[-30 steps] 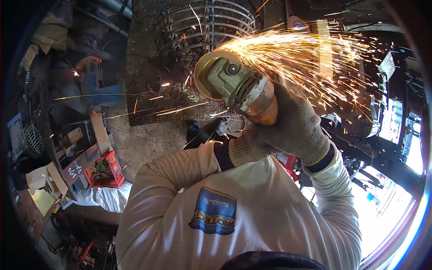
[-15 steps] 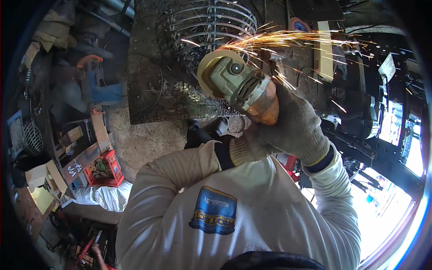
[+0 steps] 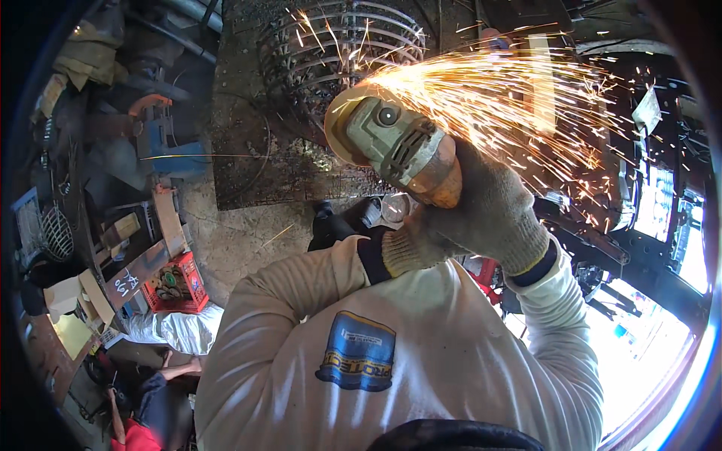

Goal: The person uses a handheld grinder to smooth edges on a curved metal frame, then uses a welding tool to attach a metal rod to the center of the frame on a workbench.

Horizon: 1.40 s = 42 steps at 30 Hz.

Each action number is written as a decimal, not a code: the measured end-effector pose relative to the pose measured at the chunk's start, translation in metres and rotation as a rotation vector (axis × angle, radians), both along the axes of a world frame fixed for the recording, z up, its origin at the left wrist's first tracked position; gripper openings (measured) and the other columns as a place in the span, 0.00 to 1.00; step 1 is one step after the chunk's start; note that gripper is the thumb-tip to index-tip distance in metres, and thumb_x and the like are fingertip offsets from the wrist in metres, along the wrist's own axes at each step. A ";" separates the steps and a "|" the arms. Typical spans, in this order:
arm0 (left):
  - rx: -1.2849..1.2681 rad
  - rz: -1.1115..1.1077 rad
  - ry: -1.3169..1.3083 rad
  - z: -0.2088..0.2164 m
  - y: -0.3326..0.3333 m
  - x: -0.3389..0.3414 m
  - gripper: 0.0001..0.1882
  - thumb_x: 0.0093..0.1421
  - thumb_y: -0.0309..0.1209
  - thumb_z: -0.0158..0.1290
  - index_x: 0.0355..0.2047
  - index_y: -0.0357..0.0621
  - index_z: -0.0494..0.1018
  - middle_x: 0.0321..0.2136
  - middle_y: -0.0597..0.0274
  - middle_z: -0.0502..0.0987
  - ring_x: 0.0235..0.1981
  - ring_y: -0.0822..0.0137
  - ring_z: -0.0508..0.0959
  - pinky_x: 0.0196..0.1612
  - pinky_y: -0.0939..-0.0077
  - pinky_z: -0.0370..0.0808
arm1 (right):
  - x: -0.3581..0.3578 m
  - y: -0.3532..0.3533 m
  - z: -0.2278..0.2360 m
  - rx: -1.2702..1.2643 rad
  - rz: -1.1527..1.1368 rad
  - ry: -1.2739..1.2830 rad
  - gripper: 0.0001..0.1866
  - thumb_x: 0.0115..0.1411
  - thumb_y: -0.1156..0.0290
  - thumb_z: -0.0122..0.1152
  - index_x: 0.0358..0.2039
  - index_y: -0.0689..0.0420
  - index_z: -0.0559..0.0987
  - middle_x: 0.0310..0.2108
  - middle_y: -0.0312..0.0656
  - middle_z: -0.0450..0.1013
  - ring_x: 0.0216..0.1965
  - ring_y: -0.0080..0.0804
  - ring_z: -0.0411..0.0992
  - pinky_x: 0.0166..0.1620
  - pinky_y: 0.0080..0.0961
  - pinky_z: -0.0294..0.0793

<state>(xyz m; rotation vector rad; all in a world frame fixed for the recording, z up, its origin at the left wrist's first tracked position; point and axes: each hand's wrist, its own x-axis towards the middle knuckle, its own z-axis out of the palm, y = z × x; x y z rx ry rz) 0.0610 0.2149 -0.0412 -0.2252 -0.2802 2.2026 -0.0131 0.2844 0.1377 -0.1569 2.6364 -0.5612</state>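
Dark, worn metal covers the flat, square-edged desk [image 3: 239,169] in front of us, its near left corner jutting out over a grey concrete floor [image 3: 222,248]. Toward the far side of this desk we see a rounded cage of curved grey metal rods [image 3: 353,39]. Over the stretch between the cage and the near edge we hold a grey-green angle grinder [image 3: 402,143] with a worn orange-brown body, tilted so that its round, pale yellow head part [image 3: 340,134] points toward the far left. Bright orange sparks [image 3: 474,98] fan from that part's far side, just beside the cage, out past the right of it and across a long beige board [image 3: 543,83]; we cannot tell exactly where disc and rod meet.

Our right hand [image 3: 502,214], in a grey-brown knit glove, is wrapped around the rear of the grinder. Our left hand [image 3: 421,239], gloved alike, crosses below it and touches it; its fingers are hidden, so we cannot tell how they are closed.

Left of the desk's near left corner, a red plastic crate [image 3: 201,295] holds round discs beside a crumpled white sack [image 3: 177,331]. Farther toward us, another person in a red top [image 3: 141,436] is partly in view.
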 end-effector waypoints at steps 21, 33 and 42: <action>0.564 -0.042 -0.339 -0.026 0.014 0.005 0.35 0.70 0.54 0.45 0.69 0.48 0.57 0.65 0.46 0.66 0.62 0.42 0.71 0.61 0.35 0.72 | 0.000 0.008 -0.013 -0.077 0.240 0.223 0.41 0.45 0.57 0.77 0.58 0.58 0.70 0.41 0.52 0.80 0.43 0.54 0.80 0.44 0.43 0.81; -0.049 -0.008 0.028 -0.003 -0.005 0.001 0.33 0.70 0.52 0.46 0.69 0.50 0.56 0.64 0.49 0.66 0.62 0.50 0.72 0.59 0.50 0.77 | 0.002 -0.003 -0.001 0.033 0.018 0.009 0.41 0.46 0.55 0.77 0.58 0.56 0.70 0.42 0.52 0.80 0.45 0.54 0.80 0.47 0.44 0.81; 0.642 -0.080 -0.381 -0.007 -0.004 0.012 0.39 0.67 0.58 0.50 0.69 0.50 0.55 0.65 0.48 0.64 0.64 0.46 0.70 0.63 0.40 0.71 | 0.013 -0.004 0.011 0.064 -0.104 -0.076 0.44 0.45 0.53 0.78 0.61 0.53 0.70 0.46 0.51 0.80 0.49 0.51 0.79 0.50 0.42 0.80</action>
